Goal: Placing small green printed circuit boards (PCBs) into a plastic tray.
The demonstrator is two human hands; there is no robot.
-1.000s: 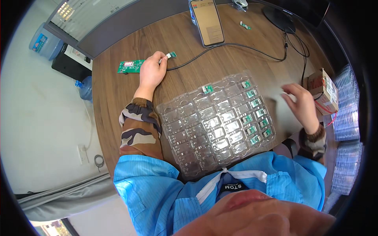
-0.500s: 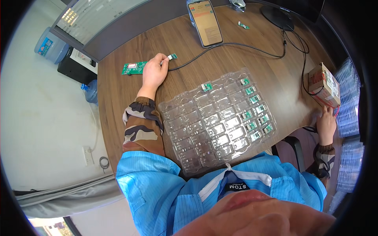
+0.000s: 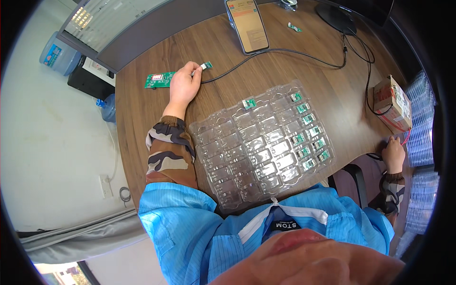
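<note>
My left hand (image 3: 184, 86) is closed, its thumb and fingertips pinching a small green circuit board (image 3: 206, 65) with a white connector. Under that hand lies a larger green circuit board (image 3: 155, 80) with a lit red display; the palm covers its right end, and how the two boards meet is hidden. My right hand (image 3: 394, 157) is at the desk's right edge, just below a cardboard box (image 3: 392, 107). Its fingers are curled beside a red wire (image 3: 407, 137); what they hold, if anything, cannot be made out.
A clear plastic tray (image 3: 237, 169) has several small green boards (image 3: 303, 108) in its right columns and one (image 3: 249, 103) at its far edge. A phone (image 3: 248, 28) stands behind. A black cable (image 3: 304, 54) crosses the desk; another small board (image 3: 294, 27) lies near the monitor base (image 3: 335, 20).
My right hand's fingers, stretched toward the box before, are now curled in lower down. My left hand keeps its pinch on the small circuit board, with little movement.
</note>
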